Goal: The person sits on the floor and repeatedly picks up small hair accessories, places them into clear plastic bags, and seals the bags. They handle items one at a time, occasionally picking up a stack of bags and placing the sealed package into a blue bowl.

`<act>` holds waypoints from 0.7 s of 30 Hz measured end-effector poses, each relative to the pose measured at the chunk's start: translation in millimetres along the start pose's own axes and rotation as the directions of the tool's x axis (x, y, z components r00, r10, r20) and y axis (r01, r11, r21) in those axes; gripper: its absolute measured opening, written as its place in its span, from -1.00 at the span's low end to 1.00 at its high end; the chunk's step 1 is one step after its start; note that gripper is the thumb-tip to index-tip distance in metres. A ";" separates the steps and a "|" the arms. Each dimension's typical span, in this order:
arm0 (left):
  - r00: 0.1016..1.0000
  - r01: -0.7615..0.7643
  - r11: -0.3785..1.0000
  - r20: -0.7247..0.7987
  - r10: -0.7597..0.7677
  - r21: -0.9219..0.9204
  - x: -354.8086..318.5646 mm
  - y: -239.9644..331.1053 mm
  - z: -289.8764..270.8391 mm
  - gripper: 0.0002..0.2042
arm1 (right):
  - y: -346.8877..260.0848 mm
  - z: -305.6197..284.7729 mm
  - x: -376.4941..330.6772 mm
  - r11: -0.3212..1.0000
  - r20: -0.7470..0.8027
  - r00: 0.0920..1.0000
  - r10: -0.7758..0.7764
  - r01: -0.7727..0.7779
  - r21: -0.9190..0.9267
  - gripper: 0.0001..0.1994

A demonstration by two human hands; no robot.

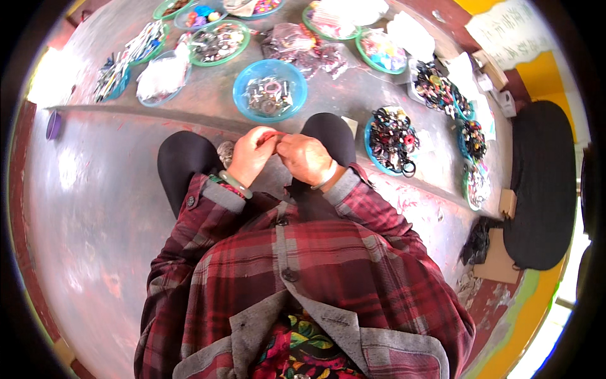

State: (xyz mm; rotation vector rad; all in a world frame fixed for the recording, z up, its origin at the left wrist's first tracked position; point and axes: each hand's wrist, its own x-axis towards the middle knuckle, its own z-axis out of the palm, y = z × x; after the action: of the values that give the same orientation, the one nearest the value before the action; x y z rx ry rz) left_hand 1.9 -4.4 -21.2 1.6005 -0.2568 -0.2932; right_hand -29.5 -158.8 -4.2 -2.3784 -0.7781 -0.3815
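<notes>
My left hand [250, 155] and my right hand [306, 158] are close together above the gap between my knees. Between their fingertips is a small, thin red strip or band [273, 134]; the fingers cover most of it, so its kind cannot be made out. The fingers of both hands are curled in a pinch. Just beyond them stands a clear blue basin [240, 105] with small light-coloured pieces and rings inside. To the right of my knee, a blue bowl [370, 151] is heaped with mostly black hair ties [392, 136].
Several bowls stand along the raised grey ledge, among them a green bowl [245, 45] of small pieces and one with white plastic [161, 79]. A purple plastic bag [293, 44] lies behind the basin. At far right is a black oval cushion-like object [544, 183].
</notes>
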 end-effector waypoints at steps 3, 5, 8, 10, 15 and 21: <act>0.999 0.030 0.999 0.014 -0.030 -0.025 1.5 -3.3 2.6 -0.86 | 2.8 4.4 -5.1 0.997 0.036 0.996 0.079 -0.078 -0.022 -0.94; 0.999 0.041 0.999 0.017 -0.042 0.029 0.4 -1.4 3.5 -0.84 | 3.7 4.9 -7.0 0.995 0.017 0.996 0.093 -0.092 -0.035 -0.93; 0.999 0.045 0.998 0.017 -0.046 0.050 -0.1 3.0 7.4 -0.82 | 5.4 7.7 -8.4 0.995 -0.052 0.996 0.075 -0.077 -0.057 -0.96; 0.999 0.031 0.998 0.009 -0.031 0.063 1.9 -2.2 8.3 -0.82 | 6.9 3.2 -11.3 0.994 -0.014 0.997 0.082 -0.083 -0.065 -0.94; 0.995 0.099 0.995 -0.020 -0.099 0.020 7.4 -15.8 4.2 -0.82 | 3.2 -21.6 -17.7 0.988 -0.303 0.944 0.133 -0.102 0.115 -0.85; 0.983 0.184 0.970 0.031 -0.181 -0.161 4.4 -7.7 5.3 -0.81 | 74.7 -79.6 -92.2 0.875 -0.661 0.662 0.353 -0.483 -0.016 -0.80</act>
State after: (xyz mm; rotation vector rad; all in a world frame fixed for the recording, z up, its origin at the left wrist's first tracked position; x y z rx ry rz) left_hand 4.1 -10.5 -29.2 1.4613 -0.0945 -0.4580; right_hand -62.8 -297.3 -16.2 -2.2608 0.1492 -1.0349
